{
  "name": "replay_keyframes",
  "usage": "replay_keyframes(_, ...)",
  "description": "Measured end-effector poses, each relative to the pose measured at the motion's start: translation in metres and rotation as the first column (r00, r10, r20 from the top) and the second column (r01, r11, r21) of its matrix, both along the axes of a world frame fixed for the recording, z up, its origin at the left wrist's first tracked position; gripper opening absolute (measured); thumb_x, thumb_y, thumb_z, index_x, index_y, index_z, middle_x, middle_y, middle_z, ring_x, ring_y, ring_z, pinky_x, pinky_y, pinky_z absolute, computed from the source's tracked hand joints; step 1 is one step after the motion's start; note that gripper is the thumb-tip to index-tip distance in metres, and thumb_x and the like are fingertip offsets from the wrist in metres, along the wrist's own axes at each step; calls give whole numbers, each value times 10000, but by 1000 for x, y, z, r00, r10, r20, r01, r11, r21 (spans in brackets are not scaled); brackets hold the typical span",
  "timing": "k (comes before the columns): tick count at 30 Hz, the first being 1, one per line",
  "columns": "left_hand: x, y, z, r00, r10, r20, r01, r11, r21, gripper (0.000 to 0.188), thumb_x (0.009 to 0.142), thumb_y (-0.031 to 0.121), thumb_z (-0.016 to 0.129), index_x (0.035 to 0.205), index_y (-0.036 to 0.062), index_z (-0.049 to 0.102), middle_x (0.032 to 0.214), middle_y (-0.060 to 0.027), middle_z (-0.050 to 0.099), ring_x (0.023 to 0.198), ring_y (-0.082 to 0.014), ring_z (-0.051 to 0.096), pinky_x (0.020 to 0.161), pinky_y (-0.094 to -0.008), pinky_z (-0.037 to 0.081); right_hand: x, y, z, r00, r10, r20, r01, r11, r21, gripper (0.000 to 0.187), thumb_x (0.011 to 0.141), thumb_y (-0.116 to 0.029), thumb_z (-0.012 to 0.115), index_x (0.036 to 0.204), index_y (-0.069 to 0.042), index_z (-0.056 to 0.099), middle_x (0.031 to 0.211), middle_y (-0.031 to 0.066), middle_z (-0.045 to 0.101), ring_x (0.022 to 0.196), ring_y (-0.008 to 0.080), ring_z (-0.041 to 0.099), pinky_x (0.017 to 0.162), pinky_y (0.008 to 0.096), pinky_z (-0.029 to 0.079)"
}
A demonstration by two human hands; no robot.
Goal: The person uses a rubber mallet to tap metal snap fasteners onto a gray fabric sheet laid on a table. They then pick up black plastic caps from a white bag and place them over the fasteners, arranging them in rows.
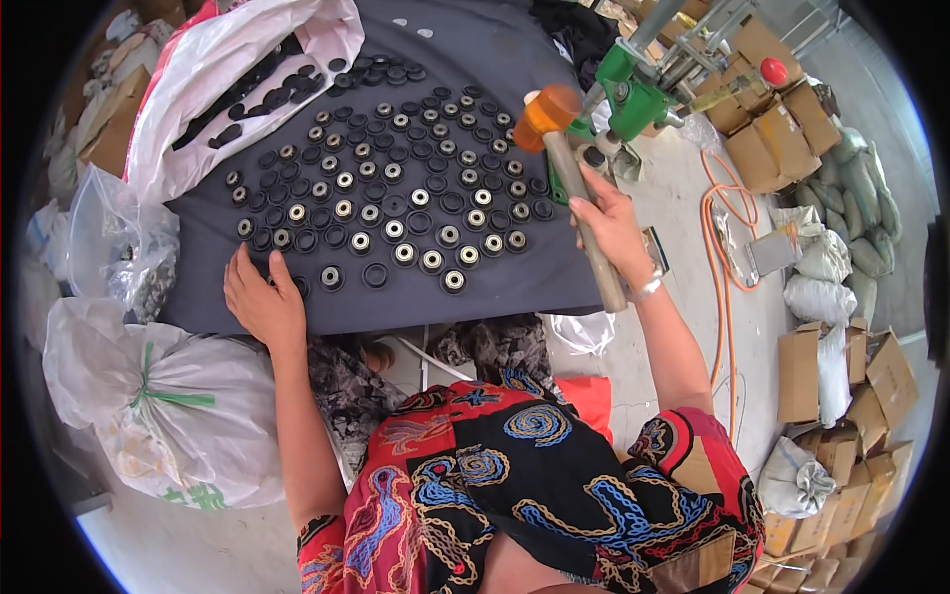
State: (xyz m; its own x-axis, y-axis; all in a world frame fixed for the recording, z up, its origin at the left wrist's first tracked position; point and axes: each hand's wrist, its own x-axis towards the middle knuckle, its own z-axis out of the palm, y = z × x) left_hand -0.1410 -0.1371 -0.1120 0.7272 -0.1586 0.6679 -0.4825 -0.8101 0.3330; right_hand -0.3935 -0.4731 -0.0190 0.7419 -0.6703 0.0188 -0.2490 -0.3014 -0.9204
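Observation:
My right hand (pixel 614 230) grips the wooden handle of a mallet (pixel 562 153) with an orange head. The mallet is held up above the right edge of the dark cloth-covered table (pixel 534 287). At the table's near left edge, my left hand (pixel 263 297) lies with its fingers stretched and thumb apart, next to a black ring partly hidden by the hand. Many black rings (pixel 375 275) are spread over the cloth. Several have a metal bearing (pixel 331 278) seated in the middle; others have none.
A white and pink bag (pixel 332 30) of black rings lies open at the far left. A clear bag (pixel 109 228) and a tied white sack (pixel 188 396) stand left of the table. A green press (pixel 633 104) stands at the far right, with an orange hose (pixel 711 238) and cardboard boxes (pixel 777 148) beyond.

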Motion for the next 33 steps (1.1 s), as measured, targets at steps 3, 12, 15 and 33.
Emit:
replay_keyframes(3,-2,-3,2,1000,-8,-16,8,1000,-11,474,941,362,533,1230,-13,531,1213,-187,576,1161,-374,507,982,-477,385,-16,14,2,999,38,-25,-38,999,13,620,880,-119,613,1448,-55,371,738,24,557,564,88,532,465,255,479)
replay_keyframes(12,0,0,0,1000,-5,11,5,1000,-1,465,942,365,533,1221,-8,540,1208,-181,579,1145,-366,519,968,-472,396,-31,31,18,1000,10,21,-11,1000,21,602,892,-111,611,1448,-85,382,748,8,548,590,68,515,476,242,483)
replay_keyframes(15,-1,-3,1,1000,-8,-5,8,1000,-7,467,941,367,535,1221,-7,540,1209,-182,579,1146,-368,519,968,-471,397,-41,36,-1,997,49,-59,-49,999,10,611,893,-120,611,1455,-95,374,748,1,542,609,60,516,488,238,484)
replay_keyframes(33,3,1,-4,1000,18,-21,-18,1000,5,483,933,380,545,1231,0,546,1222,-187,578,1158,-359,522,966,-471,400,-80,60,-4,998,51,29,-54,992,118,610,889,-119,637,1450,-105,395,829,-14,573,670,43,517,573,222,472)
